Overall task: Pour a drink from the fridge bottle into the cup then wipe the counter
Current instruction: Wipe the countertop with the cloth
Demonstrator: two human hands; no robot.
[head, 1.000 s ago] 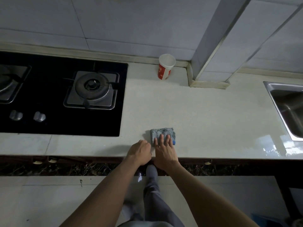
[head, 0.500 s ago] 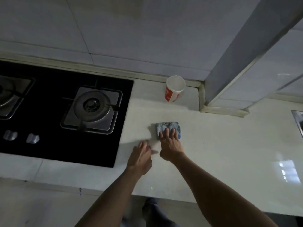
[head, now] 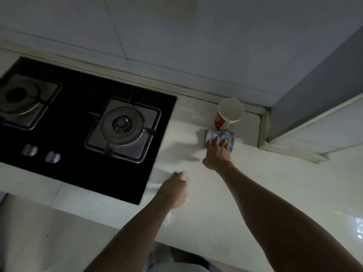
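Firstly, cloth (head: 218,135): blue-grey, folded, right of centre in the frame, flat on the tabletop (head: 275,183), just below the cup (head: 228,114); whether they touch is unclear. Likely soft, light and damp, so best pressed from above, not pinched. Right hand (head: 217,155): grip apart, straight fingers flat on cloth. Cup: paper, probably light, easily tipped. Left hand (head: 172,190): lower centre, loosely curled, holding nothing. Hob (head: 78,124): left.

Red-and-white cup (head: 227,116), mottled blue cloth (head: 218,135), black hob (head: 78,122).

Dim, slight blur, wide-angle warp at edges, glare on counter (head: 255,193) btm-R.
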